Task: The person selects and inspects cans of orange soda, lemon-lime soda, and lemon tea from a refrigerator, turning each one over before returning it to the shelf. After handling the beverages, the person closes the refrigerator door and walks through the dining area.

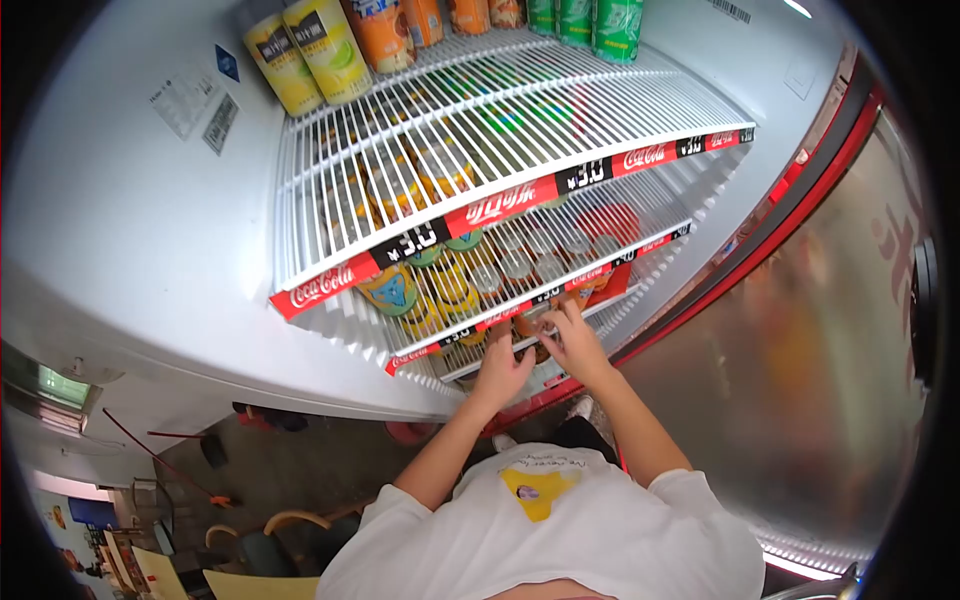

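Observation:
My left hand [505,371] is at the front edge of the lower drink shelf, its fingertips partly hidden and its thumb toward my other hand. It is partly closed around something I cannot make out. Close on its right, my right hand [573,342] has bent fingers closed on something small and unclear below the red price strip [500,318]. Bottles show dimly behind and between the fingers. On the shelf above the hands stand yellow cans [456,292] and clear-topped bottles [516,264].
The upper wire shelf [500,113] juts out above the hands, holding yellow-green cans [328,50], orange containers [383,35] and green cans [617,28]. A red-framed glass door [770,330] is open at the right. Chairs [262,548] stand at the lower left.

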Demonstrator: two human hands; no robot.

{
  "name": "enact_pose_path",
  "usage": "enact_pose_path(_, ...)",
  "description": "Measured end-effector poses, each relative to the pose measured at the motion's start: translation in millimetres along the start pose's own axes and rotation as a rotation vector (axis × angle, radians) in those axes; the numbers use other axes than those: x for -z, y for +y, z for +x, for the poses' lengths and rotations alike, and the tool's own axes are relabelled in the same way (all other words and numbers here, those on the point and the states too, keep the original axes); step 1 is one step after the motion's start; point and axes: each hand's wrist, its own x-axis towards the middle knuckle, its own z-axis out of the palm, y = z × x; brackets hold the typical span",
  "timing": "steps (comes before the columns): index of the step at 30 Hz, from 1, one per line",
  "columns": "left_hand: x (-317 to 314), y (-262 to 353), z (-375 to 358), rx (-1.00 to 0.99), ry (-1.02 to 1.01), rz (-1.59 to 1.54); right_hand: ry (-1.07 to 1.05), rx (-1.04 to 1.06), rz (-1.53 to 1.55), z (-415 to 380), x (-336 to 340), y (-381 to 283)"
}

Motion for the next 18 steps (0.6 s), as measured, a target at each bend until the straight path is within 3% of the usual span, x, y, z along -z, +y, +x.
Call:
enact_pose_path(1,0.6,2.6,4.2,-0.097,0.052,0.039,0.01,0.013,0.002,-1.9,-3.8,1.6)
enact_pose_path(2,0.9,7.1,2.1,0.025,-0.034,-0.086,-0.003,-0.024,0.021,-4.0,-7.0,3.0)
enact_pose_path(5,-1.0,4.8,-6.2,0.065,-0.06,-0.07,0.014,-0.006,0.039,-8.4,-10.8,14.6)
enact_pose_path(7,12.9,19.3,-12.5,-0.006,0.001,-0.088,-0.027,0.048,0.155,-12.5,-0.7,7.0)
enact_pose_path(9,43.1,54.2,-12.6,-0.146,-0.007,-0.072,0.073,0.162,0.281,-7.5,22.9,-32.4)
enact_pose_path(12,92.2,115.2,-7.4,-0.319,-0.036,-0.084,-0.02,0.227,0.18,-0.6,79.2,-82.6)
enact_pose_path(13,102.4,125.8,-6.1,-0.321,-0.024,-0.09,0.077,0.404,0.261,7.3,93.7,-98.2)
enact_pose_path(14,111.8,134.0,-4.3,-0.475,-0.005,-0.081,0.175,0.578,0.346,13.8,105.8,-113.5)
enact_pose_path(15,120.4,142.7,-2.1,-0.628,0.012,-0.071,0.168,0.581,0.341,19.5,116.7,-129.7)
enact_pose_path(16,127.5,152.0,0.9,-0.716,0.056,-0.04,0.301,0.684,0.323,24.8,126.4,-145.0)
enact_pose_path(17,133.7,160.6,2.5,-0.72,0.066,-0.041,0.435,0.788,0.305,27.2,134.7,-157.2)
enact_pose_path(18,139.6,168.6,3.6,-0.746,0.114,-0.083,0.484,0.743,0.2,23.0,145.4,-162.1)
